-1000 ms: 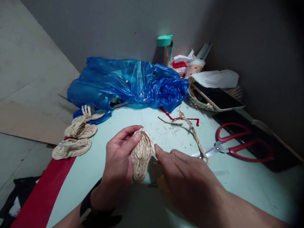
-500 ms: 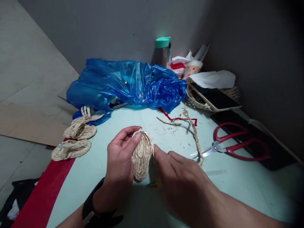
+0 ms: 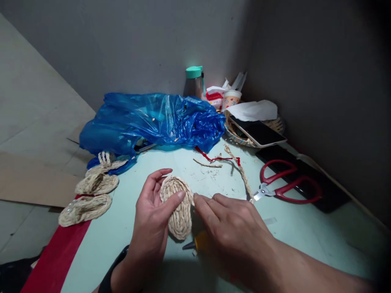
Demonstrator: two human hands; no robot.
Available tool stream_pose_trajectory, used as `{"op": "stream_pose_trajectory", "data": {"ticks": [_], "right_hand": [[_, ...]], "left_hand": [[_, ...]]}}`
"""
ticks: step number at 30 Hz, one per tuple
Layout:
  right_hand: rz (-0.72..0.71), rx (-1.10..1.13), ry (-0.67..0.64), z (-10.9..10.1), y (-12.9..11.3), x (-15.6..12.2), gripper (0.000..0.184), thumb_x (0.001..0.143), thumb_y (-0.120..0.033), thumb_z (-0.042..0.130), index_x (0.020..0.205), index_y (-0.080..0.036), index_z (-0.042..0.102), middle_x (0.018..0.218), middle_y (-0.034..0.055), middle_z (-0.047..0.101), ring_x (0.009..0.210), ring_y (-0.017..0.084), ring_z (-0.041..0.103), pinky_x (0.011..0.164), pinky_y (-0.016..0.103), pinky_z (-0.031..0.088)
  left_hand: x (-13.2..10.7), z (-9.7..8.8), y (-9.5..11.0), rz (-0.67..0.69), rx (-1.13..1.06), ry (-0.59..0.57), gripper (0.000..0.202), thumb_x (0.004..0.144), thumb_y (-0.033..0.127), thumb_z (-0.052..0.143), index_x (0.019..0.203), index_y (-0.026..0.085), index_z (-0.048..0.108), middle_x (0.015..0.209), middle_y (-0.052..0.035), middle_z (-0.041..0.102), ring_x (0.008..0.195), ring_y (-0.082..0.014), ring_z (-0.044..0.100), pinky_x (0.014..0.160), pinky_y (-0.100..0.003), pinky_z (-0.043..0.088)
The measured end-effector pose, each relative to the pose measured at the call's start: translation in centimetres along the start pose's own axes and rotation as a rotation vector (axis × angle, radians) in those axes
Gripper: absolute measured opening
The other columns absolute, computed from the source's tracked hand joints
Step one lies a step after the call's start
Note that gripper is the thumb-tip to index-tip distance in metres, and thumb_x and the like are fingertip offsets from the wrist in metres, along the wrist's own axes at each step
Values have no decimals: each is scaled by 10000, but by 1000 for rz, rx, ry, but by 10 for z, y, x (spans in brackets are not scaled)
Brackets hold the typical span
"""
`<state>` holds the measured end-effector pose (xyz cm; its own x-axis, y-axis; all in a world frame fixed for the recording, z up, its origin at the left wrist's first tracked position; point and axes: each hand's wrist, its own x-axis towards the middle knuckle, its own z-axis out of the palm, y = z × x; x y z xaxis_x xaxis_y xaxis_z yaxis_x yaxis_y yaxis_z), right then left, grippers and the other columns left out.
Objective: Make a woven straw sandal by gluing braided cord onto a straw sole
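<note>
A small sole of coiled straw braid (image 3: 179,219) is in my left hand (image 3: 154,217), the thumb lying across its face and the fingers behind. At the sole's right edge, my right hand (image 3: 232,224) pinches the end of the braid strip; its fingertips are closed together. Below my right hand lies a tool with a dark pointed nozzle (image 3: 189,245) and a yellow part, perhaps a glue gun, mostly hidden. Finished-looking small straw slippers (image 3: 87,209) sit in a row at the left.
Red-handled scissors (image 3: 275,189) lie at the right by a dark flat device (image 3: 330,199). A loose braid (image 3: 241,171) and red cord (image 3: 203,154) are beyond my hands. Behind are a blue plastic bag (image 3: 146,122), a bottle (image 3: 194,83), a paper cup (image 3: 232,99) and a basket (image 3: 238,136) holding a phone.
My left thumb has slid from the sole's upper edge onto its middle, and the left fingers have spread more. The view has shifted, showing more of the yellow tool.
</note>
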<state>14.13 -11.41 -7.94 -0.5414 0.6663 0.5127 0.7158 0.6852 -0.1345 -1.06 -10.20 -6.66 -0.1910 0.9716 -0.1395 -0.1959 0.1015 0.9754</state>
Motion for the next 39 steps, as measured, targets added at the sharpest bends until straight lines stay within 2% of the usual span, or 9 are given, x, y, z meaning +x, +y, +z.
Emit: {"op": "stream_pose_trajectory", "data": {"ticks": [3,9,18,22,28,31,33,36,39], "right_hand": [[9,18,15,-1,-2,2,232,644,-18,571,842,-136,593,657,14,582,547,192,525,468,319,329],[-1,43,-98,1,-3,2,421,620,-84,538,1030,-49,630,821,92,665,646,230,574,554,331,433],[-66,-105,-23,6,-7,3,470,587,-88,536,1033,-5,658,842,136,700,628,223,550,553,321,424],[-73,-112,-1,6,-8,5,404,573,-76,533,949,-20,671,784,128,683,595,222,536,527,325,419],[-77,-115,-89,6,-9,4,505,538,-105,523,1014,13,645,811,153,675,648,237,558,563,330,444],[-60,-68,-158,4,-9,4,446,608,-109,542,1031,6,627,860,176,668,711,249,578,612,342,465],[-17,-15,-162,2,-7,4,368,736,-116,527,1082,-15,605,886,155,665,728,239,586,625,347,478],[63,122,-110,-1,-3,4,355,921,-172,444,1235,-27,522,909,125,659,737,222,585,609,346,489],[70,277,-40,-1,1,3,413,955,-198,439,1335,-35,427,923,118,652,759,215,576,623,347,494]], "left_hand": [[-1,-1,-1,-8,-23,-6,427,745,192,758,1122,257,569,949,11,604,871,-126,566,749,-192,483],[-1,1,-2,-7,-47,6,419,754,177,740,1123,255,560,966,5,601,868,-131,569,748,-200,486],[-1,0,-9,-32,-80,-17,417,762,197,733,1129,280,553,945,15,598,836,-132,571,723,-200,487],[-1,0,-10,-24,-99,-39,414,781,189,718,1146,271,541,926,8,598,822,-130,565,726,-204,489],[1,0,-11,-17,-104,-47,417,780,192,723,1142,269,531,915,12,586,806,-130,545,726,-210,482],[2,0,-9,-5,-103,-40,420,773,210,731,1141,268,536,924,15,578,798,-129,543,718,-211,477],[2,0,-5,7,-102,-32,442,760,215,743,1150,271,543,940,16,569,796,-127,543,717,-209,472],[2,1,3,56,-122,-22,493,731,214,768,1170,278,552,984,8,559,817,-130,549,732,-215,473],[0,1,11,117,-158,-2,523,710,209,783,1174,280,553,1015,2,553,832,-134,553,746,-222,484]]}}
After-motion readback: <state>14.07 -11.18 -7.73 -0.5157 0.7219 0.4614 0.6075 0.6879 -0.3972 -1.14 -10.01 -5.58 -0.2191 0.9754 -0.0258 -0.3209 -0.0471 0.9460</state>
